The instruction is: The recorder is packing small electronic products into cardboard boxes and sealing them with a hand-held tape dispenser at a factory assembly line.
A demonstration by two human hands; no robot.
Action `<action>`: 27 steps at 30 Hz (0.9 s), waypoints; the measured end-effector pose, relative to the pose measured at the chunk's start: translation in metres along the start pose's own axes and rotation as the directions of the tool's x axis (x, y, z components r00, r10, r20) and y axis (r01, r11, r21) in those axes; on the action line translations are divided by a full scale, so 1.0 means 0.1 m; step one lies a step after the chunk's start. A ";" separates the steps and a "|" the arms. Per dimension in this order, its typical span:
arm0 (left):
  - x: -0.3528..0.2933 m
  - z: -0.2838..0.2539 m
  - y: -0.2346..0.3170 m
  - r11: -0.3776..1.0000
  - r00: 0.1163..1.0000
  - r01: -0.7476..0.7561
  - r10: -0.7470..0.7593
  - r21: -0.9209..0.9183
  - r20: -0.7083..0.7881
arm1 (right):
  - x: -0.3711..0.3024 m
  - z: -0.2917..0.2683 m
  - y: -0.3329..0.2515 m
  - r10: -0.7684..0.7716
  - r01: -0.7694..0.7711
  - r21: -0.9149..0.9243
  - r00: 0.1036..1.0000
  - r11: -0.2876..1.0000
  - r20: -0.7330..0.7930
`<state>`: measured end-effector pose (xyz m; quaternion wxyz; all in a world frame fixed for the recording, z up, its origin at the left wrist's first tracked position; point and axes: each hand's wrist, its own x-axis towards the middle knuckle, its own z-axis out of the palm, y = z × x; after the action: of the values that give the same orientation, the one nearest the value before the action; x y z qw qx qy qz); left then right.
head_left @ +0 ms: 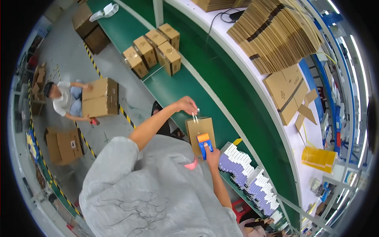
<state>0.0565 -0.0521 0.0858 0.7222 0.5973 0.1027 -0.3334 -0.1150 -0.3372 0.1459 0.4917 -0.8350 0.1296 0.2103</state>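
A brown cardboard box (pixel 206 125) rests on the green work surface in front of me. My right hand (pixel 213 156) is wrapped round the handle of a blue tape dispenser (pixel 202 146) with an orange part at its head, held over the box. A shiny strip of clear tape (pixel 195 117) stretches from the dispenser toward the box's far edge. Beyond that edge my left hand (pixel 187 105) is closed in a pinch at the strip's end; its fingertips are small in the picture.
Several small cartons (pixel 152 49) stand farther along the green bench (pixel 167 89). Rows of white-and-purple packs (pixel 246 173) lie right of the box. Flattened cardboard (pixel 276 35) is piled on the white shelf (pixel 272 118). On the floor at left, a person (pixel 65 96) handles a large carton (pixel 100 98).
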 end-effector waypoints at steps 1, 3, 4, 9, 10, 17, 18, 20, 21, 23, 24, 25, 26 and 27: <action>0.04 0.07 0.02 0.993 0.996 -0.085 0.082 0.083 0.044 | -0.02 0.00 0.01 0.005 -0.004 0.012 0.999 1.000 -0.032; 0.07 0.22 -0.06 0.993 0.995 -0.093 0.095 0.078 -0.022 | -0.01 -0.01 -0.01 0.016 -0.014 0.027 0.998 1.000 -0.069; 0.09 0.26 -0.10 0.991 0.990 -0.107 0.114 0.081 -0.086 | 0.00 -0.02 -0.03 0.017 -0.018 -0.017 0.997 1.000 -0.076; 0.28 0.32 -0.21 0.950 0.964 -0.221 0.247 0.221 -0.099 | 0.01 0.04 -0.19 0.037 -0.049 -0.077 0.988 0.996 -0.149; 0.30 0.35 -0.22 0.915 0.941 -0.293 0.328 0.279 -0.087 | 0.03 0.07 -0.18 0.066 -0.081 -0.083 0.982 0.993 -0.177; 0.47 0.42 -0.30 0.780 0.953 -0.099 0.254 0.618 -0.168 | 0.10 0.21 0.03 0.000 -0.050 -0.179 0.963 0.983 -0.270; 0.50 0.45 -0.33 0.741 0.959 -0.069 0.233 0.668 -0.159 | 0.11 0.21 0.08 -0.004 -0.043 -0.175 0.967 0.984 -0.256; 0.59 0.48 -0.47 0.595 0.975 -0.038 0.198 0.803 -0.101 | 0.15 0.22 0.15 -0.032 -0.040 -0.250 0.960 0.968 -0.278; 0.65 0.47 -0.59 0.489 0.983 -0.032 0.173 0.872 -0.061 | 0.12 0.21 0.07 0.027 -0.078 -0.194 0.968 0.978 -0.251; 0.70 0.46 -0.80 0.630 0.998 -0.017 0.061 0.777 -0.028 | 0.08 0.17 -0.02 0.076 -0.107 -0.133 0.973 0.985 -0.219; 0.78 0.46 -1.04 0.584 0.973 -0.031 0.203 0.811 -0.109 | 0.10 0.19 -0.02 0.063 -0.093 -0.131 0.975 0.987 -0.214; 0.82 0.48 -1.23 0.528 0.924 -0.037 0.342 0.848 -0.173 | 0.09 0.21 -0.09 0.040 -0.064 -0.144 0.986 0.987 -0.163; 0.78 0.55 -1.22 0.584 0.928 0.026 0.288 0.811 -0.237 | 0.05 0.17 -0.20 0.022 -0.049 -0.139 0.982 0.989 -0.188; 0.68 0.59 -1.09 0.633 0.928 0.080 0.234 0.770 -0.289 | 0.02 0.15 -0.25 0.006 -0.036 -0.132 0.975 0.991 -0.222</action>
<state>0.0275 -0.1384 -0.0222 0.3797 0.9021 0.0558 -0.1973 -0.1056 -0.3114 0.1576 0.4143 -0.8831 0.1779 0.1295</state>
